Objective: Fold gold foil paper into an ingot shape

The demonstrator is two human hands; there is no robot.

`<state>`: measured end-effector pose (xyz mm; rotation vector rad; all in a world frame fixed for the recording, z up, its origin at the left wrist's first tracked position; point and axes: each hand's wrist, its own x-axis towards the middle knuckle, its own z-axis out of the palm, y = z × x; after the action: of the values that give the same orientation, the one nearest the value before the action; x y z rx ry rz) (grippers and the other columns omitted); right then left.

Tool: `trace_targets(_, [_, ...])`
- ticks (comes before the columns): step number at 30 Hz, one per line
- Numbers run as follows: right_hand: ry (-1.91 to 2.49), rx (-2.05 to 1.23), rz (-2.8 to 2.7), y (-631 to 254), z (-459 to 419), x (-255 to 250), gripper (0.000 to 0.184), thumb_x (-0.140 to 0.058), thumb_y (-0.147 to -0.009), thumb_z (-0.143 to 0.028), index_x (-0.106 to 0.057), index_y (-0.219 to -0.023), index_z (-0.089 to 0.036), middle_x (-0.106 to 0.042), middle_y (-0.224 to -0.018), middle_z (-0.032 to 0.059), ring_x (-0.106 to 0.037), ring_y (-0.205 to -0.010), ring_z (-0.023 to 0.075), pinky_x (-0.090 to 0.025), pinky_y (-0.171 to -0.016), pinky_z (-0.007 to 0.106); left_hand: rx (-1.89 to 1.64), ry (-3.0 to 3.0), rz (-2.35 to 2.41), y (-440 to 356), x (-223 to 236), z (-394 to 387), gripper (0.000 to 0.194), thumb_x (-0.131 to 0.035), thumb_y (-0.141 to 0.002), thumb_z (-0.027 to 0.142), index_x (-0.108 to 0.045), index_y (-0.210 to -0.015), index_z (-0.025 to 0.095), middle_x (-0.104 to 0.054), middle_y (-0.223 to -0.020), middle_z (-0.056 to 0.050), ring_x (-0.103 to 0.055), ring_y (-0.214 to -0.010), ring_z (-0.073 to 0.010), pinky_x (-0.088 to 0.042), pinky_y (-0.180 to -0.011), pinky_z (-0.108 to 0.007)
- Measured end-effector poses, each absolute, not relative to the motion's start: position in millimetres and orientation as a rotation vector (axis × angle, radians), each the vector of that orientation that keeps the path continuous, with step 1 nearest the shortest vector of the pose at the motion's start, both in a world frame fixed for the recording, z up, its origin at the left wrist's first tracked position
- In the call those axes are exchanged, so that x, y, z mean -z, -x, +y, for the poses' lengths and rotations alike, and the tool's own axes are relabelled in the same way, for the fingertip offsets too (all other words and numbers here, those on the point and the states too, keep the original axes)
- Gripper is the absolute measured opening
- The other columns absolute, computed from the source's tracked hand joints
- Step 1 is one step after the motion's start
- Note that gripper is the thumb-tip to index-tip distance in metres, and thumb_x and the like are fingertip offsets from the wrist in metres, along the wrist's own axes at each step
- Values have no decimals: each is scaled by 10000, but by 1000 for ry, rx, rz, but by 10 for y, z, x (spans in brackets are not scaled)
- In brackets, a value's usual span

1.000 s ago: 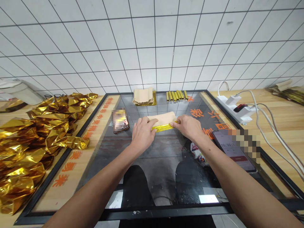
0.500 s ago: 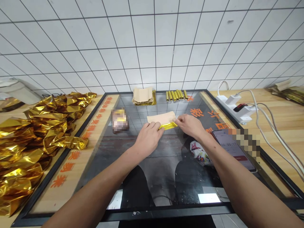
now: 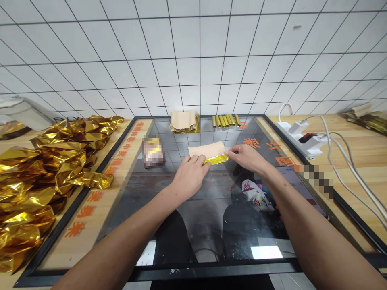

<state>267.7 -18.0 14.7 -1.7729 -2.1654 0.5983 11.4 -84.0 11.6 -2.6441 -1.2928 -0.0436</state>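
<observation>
Foil-edged paper (one piece) between two hands

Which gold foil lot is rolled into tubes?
The row of small gold tubes at the far edge of the glass top. The crumpled foil heap on the left is loose; the foil strip beside the tan paper lies flat.

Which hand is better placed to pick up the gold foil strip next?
Probably the right hand: its fingertips are at the end of the gold foil strip, while the left hand rests on the beige paper sheet.
</observation>
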Motion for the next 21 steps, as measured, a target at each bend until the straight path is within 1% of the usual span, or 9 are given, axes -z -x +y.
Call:
trace_targets(3, [1800, -576, -2161, -2650, -182, -133, 293, -636, -964, -478, -752, -888, -219, -756, -829, 1, -651, -760, 173, -393, -666, 268, 34, 2639, -1289, -130, -137, -861, 357, -431, -1066, 112, -650, -1332, 202, -645, -1188, -119, -602, -1105, -302, -411, -852, -445])
trace_targets(6, [1856, -508, -2146, -2613, -187, -117, 255, -674, -952, -464, -753, -895, -227, -780, -866, 15, -666, -785, 181, -382, -666, 276, 21, 2629, -1284, -153, -140, -892, 378, -433, -1086, 150, -623, -1407, 209, -648, -1187, -124, -603, -1100, -305, -407, -861, -449])
trace_targets(10, [1926, -448, -2132, -2568, -205, -126, 252, -686, -955, -479, -759, -911, -242, -797, -903, 25, -679, -819, 194, -360, -648, 285, 13, 2605, -1285, -174, -108, -921, 399, -453, -1086, 161, -608, -1451, 201, -654, -1218, -135, -597, -1121, -302, -402, -875, -450])
trace_targets(17, [1987, -415, -2131, -2511, -244, -182, 253, -677, -970, -483, -764, -914, -252, -806, -912, 29, -677, -808, 198, -338, -634, 298, -8, 2594, -1300, -180, -81, -923, 437, -437, -1098, 170, -585, -1508, 202, -657, -1254, -138, -590, -1139, -307, -396, -870, -459])
trace_targets(21, [1999, -410, -2128, -2500, -253, -189, 246, -676, -970, -477, -762, -921, -252, -801, -911, 28, -672, -811, 202, -332, -630, 304, -15, 2601, -1309, -178, -94, -922, 438, -441, -1097, 173, -593, -1507, 201, -654, -1253, -139, -588, -1147, -308, -399, -863, -456])
